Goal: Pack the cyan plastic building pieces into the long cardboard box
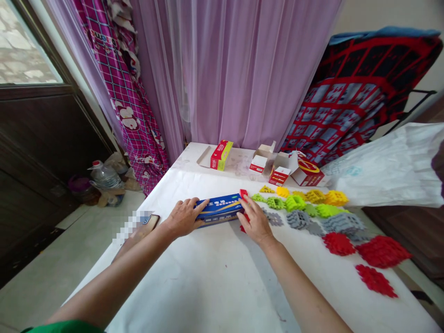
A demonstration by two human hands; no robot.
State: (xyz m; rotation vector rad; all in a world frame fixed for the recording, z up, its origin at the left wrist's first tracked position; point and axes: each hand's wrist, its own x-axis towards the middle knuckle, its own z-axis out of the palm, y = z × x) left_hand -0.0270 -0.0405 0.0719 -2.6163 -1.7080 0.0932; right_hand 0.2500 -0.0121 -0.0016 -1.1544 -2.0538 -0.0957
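Observation:
A long blue cardboard box (222, 206) with white lettering and gold stripes lies on the white-covered table. My left hand (182, 217) grips its left end, the thumb low at the front and the fingers over the top. My right hand (255, 221) holds the right end, fingers bent around the edge. Beside the right fingers a small red piece (243, 192) sticks up at the box's far corner. More red shows under that hand, partly hidden. To the right lie grey interlocking plastic pieces (298, 219), closest to my right hand.
Farther right are stacks of red pieces (383, 251), green pieces (294, 202) and yellow pieces (315, 196). Open red boxes (279, 175) and a red-green box (221, 156) stand along the back. A phone (151, 222) lies near the left edge; a white bag (385, 166) is at right.

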